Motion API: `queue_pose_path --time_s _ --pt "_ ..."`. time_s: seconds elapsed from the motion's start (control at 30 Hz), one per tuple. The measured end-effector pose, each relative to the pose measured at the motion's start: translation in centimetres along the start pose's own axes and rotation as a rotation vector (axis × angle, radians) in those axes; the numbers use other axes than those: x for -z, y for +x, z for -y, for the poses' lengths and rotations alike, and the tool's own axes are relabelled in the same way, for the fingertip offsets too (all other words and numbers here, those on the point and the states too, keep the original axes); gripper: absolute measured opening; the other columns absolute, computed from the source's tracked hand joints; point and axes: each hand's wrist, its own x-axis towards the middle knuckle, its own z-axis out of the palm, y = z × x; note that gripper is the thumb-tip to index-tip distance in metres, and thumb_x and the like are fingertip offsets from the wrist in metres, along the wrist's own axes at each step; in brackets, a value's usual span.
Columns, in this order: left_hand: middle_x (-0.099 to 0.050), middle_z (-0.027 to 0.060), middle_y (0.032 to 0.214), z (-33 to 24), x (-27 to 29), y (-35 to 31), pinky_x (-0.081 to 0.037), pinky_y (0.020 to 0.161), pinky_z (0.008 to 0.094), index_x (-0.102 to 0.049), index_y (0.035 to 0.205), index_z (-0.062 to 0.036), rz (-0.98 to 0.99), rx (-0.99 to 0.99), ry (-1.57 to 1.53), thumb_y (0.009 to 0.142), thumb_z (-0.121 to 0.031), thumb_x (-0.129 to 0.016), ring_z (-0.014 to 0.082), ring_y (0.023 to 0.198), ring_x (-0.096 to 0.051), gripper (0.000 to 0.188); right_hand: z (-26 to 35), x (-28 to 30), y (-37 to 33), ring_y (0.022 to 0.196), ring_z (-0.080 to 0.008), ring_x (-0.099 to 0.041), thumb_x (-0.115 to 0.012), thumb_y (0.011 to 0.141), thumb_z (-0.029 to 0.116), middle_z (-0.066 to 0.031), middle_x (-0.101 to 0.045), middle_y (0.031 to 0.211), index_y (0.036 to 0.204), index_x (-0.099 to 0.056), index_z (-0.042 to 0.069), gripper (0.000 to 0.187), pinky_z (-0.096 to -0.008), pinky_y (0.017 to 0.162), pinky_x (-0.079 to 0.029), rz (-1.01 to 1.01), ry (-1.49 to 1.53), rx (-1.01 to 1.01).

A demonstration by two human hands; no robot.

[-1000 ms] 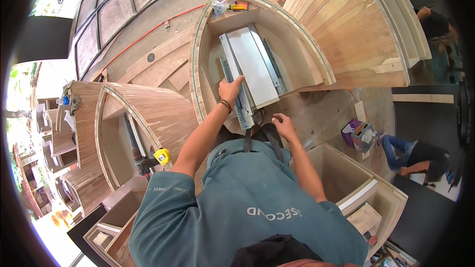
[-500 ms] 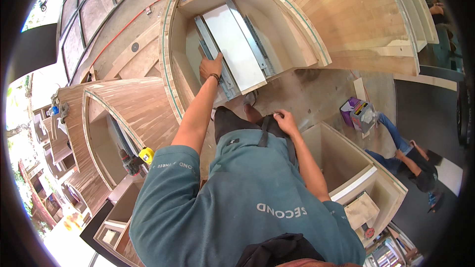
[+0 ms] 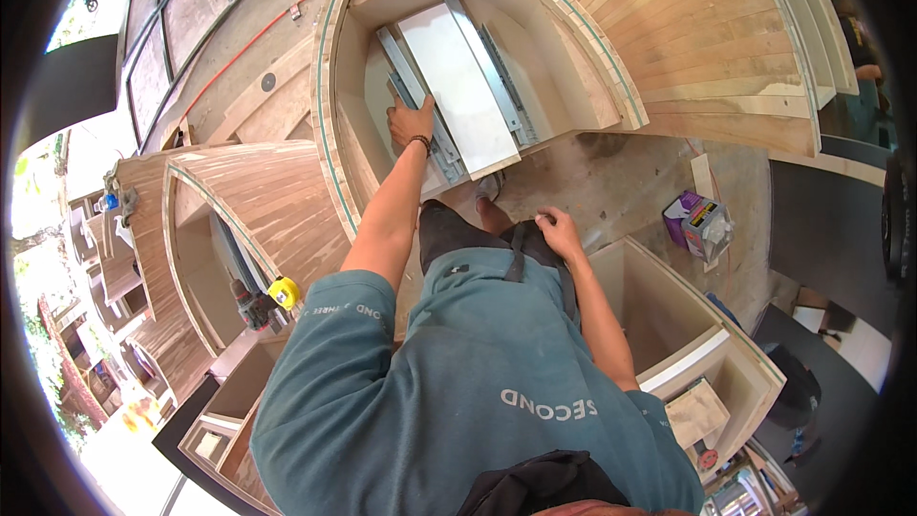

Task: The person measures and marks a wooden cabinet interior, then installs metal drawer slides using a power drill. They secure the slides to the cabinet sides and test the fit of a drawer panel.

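Note:
My left hand [image 3: 411,121] reaches into a curved wooden cabinet [image 3: 333,86], its fingers closed round a metal drawer slide [image 3: 402,55] on the left of a white panel [image 3: 451,81]. Part of the slide is hidden under the hand. Along the panel's right side lies another metal slide [image 3: 489,72]. My right hand [image 3: 561,232] rests by my thigh, near a black strap [image 3: 517,253]. Its fingers are curled, and whatever they may hold is too small or hidden to name.
A yellow tape measure [image 3: 284,292] and a drill [image 3: 250,306] sit at the left. A purple and grey box [image 3: 700,225] stands on the floor to the right. Slatted curved wood [image 3: 702,48] rises at the far right. Behind it, lower right, a person [image 3: 795,387] is partly visible.
The person on the right has moved down and away, their legs now mostly hidden behind the cabinet. My view has shifted slightly. My left hand stays on the slide; my right hand stays by my thigh.

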Motion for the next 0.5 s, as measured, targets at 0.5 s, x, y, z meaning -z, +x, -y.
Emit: queue_pose_path --time_s 0.5 --pt "-0.065 0.0305 0.106 2.6 0.8 1.0 -0.052 0.087 0.0499 -0.068 0.096 0.008 0.112 -0.238 -0.116 0.09 -0.018 -0.059 0.047 0.098 -0.064 0.028 5.4 -9.2 10.7 0.101 -0.0254 -0.068 -0.06 0.098 0.01 -0.0169 -0.065 0.114 0.118 -0.059 -0.008 0.026 -0.0358 0.087 -0.061 0.044 0.864 -0.377"
